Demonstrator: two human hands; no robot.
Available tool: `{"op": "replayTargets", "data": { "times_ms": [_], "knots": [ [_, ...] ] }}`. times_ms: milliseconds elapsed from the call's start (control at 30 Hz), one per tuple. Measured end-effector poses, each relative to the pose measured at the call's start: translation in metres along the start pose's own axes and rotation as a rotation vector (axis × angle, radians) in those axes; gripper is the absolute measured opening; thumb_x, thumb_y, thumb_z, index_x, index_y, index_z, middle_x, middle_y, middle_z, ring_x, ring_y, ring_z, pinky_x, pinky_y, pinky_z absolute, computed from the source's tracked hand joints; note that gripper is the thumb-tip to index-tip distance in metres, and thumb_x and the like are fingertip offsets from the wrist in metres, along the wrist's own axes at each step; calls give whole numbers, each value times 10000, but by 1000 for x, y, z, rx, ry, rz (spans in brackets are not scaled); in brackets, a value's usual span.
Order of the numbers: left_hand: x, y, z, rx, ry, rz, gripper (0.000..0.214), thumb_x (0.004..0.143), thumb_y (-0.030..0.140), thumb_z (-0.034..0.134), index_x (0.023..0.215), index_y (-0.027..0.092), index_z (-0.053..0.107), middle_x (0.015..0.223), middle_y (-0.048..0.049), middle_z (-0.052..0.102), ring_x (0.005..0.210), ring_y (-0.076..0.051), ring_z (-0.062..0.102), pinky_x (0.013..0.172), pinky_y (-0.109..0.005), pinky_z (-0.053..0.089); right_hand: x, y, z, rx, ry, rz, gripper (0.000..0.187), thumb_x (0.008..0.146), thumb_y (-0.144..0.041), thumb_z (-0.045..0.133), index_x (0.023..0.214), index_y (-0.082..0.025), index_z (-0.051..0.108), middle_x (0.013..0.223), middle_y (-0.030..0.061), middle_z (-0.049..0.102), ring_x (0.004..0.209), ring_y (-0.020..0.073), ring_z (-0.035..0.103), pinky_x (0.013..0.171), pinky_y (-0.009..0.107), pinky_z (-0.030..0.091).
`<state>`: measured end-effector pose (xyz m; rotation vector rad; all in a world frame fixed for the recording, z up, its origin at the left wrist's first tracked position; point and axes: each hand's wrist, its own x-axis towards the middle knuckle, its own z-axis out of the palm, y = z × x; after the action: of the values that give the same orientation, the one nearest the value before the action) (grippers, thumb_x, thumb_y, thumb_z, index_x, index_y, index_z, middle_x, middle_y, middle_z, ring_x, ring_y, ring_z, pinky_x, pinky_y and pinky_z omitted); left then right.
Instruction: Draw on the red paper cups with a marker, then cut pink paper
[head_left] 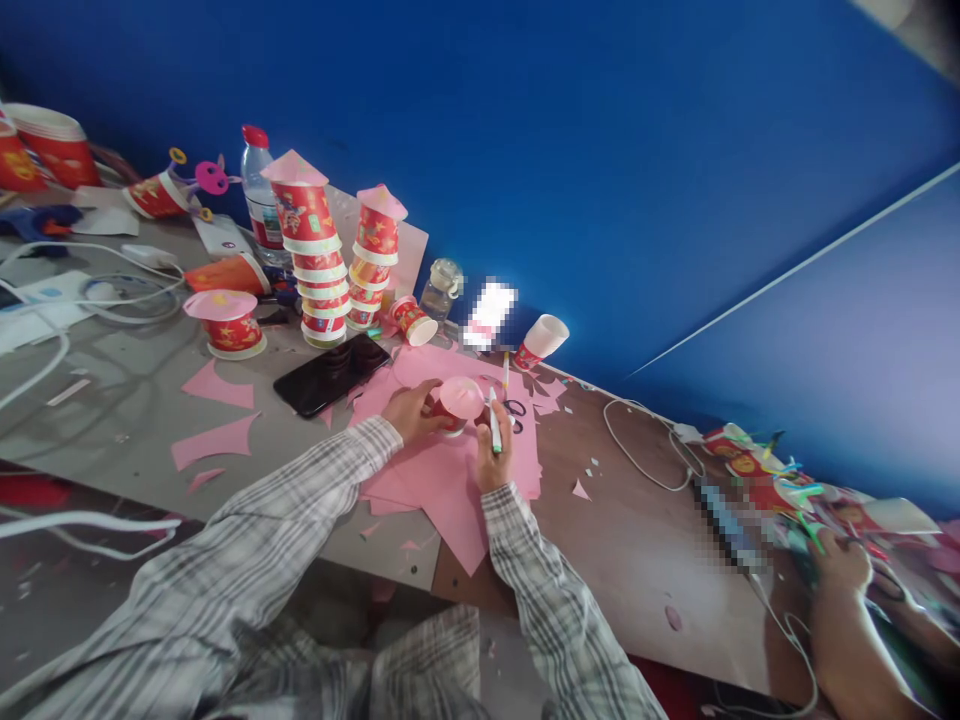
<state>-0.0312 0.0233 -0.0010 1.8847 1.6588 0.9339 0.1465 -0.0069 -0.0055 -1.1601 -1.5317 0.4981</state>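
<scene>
The left hand (412, 412) of the person has its fingers bent around the side of a small red paper cup (452, 421), which is near the middle of the desk (600, 560), above loose sheets of pink paper (465, 510). On the top of this cup lies a flat, round piece of pink paper (461, 397). A pale edge shows at the lower side of the cup, so it seems to be upside down; whether it stands on the sheets or is lifted a little, I cannot tell. The right hand (495, 455) is clamped on a slim white marker with a green end (494, 420), just to the right of the cup; whether its fingertips also touch the cup, I cannot tell. A pair of scissors with dark ring handles (517, 412) lies just beyond this hand on the right. I judge the cup to be very light, with a thin wall that gives way under a strong squeeze, and perhaps a little slippery. It is better to hold it softly, low on the wall, near the stiffer rim. The paper round looks thin and can crease easily, so the fingers should not press its overhanging edge.
</scene>
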Motion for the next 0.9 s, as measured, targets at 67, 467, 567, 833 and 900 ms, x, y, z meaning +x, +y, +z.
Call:
{"op": "replayTargets", "data": {
  "times_ms": [67,467,567,833,900],
  "knots": [
    [0,0,1,28,-4,18,667,513,552,646,1066,206,514,789,-17,609,693,-159,564,682,-317,437,0,1,0,-15,6,3,465,828,-440,450,1213,-181,460,1252,143,536,1181,251,529,1010,488,436],
    [-5,5,8,87,51,48,797,509,616,620,1150,180,433,1003,-92,546,947,-236,506,851,-389,407,1,-2,-1,-35,-52,-19,462,838,-436,427,1223,-182,458,1275,137,532,1214,262,520,1043,497,404],
    [-5,4,7,101,45,62,755,528,608,613,1146,204,453,990,-86,541,942,-237,505,849,-394,407,-1,-2,-1,-45,-56,-32,443,844,-415,426,1231,-201,446,1281,126,525,1217,261,519,1054,511,386],
    [-5,5,7,129,51,69,679,522,557,646,1079,194,505,962,-92,540,918,-236,500,840,-398,412,-10,-21,-5,-76,89,-346,309,867,-361,370,1134,-238,468,893,54,592,866,205,611,872,441,502],
    [-6,6,7,135,56,71,658,524,551,647,1058,190,513,948,-91,541,902,-231,502,835,-395,415,-10,-23,-5,-117,86,-378,289,864,-358,372,1100,-235,486,838,48,576,823,206,597,860,451,500]
  ]
}}
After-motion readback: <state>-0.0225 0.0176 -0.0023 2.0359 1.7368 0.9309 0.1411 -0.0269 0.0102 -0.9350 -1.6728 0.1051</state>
